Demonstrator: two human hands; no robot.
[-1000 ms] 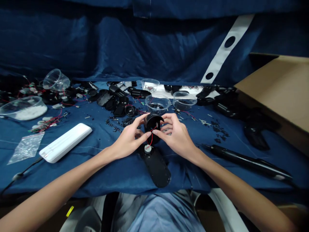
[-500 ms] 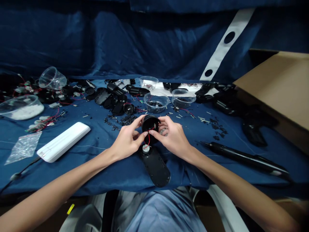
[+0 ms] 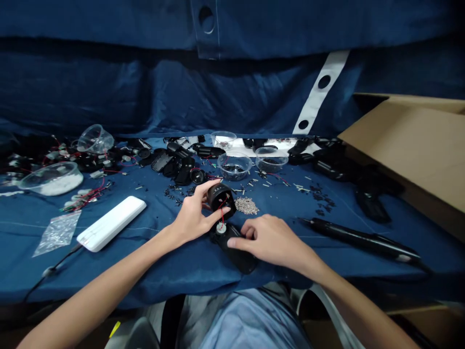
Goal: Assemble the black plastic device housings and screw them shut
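Observation:
My left hand (image 3: 194, 215) grips a round black plastic housing (image 3: 213, 196), thumb at its rim and fingers behind. The housing's open end faces me, and red wires (image 3: 223, 213) run from inside it down to a small round silver motor (image 3: 221, 227). That motor sits at the upper end of a long black oblong casing (image 3: 241, 259) lying on the cloth. Over the casing's right edge, my right hand (image 3: 269, 240) is closed with curled fingers, its thumb against the casing; the fingertips are partly hidden.
A pile of small metal screws (image 3: 247, 205) lies beyond my hands. A black electric screwdriver (image 3: 363, 240) lies right, a white power bank (image 3: 112, 223) left. Clear plastic bowls (image 3: 235, 167), black parts and wires line the back; a cardboard box (image 3: 410, 140) stands right.
My right hand has let go of the round housing and moved down and right to the oblong casing. My left hand still holds the housing, now turned slightly. The view has tilted up.

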